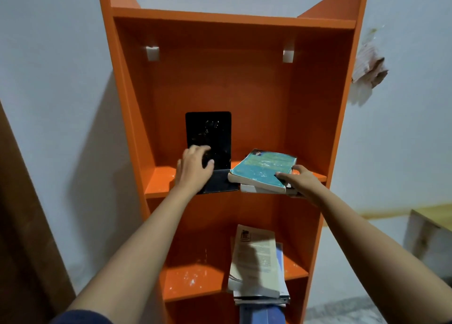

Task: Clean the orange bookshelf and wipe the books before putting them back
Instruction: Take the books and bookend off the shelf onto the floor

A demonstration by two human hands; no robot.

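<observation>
The orange bookshelf (220, 79) stands against a white wall. On its upper shelf a black metal bookend (210, 133) stands upright, its flat base pointing toward me. My left hand (194, 169) grips the bookend's lower left edge. To its right a teal-covered book (263, 168) lies flat on top of other books. My right hand (299, 180) holds the right end of that stack, thumb on the teal cover. On the shelf below lies a stack of pale books (256, 262).
White dust specks lie on the lower shelf board (193, 278). A crumpled paper (367, 66) hangs on the wall to the right. A brown door edge (22, 225) is at the left, and a wooden piece (430, 225) stands at the lower right.
</observation>
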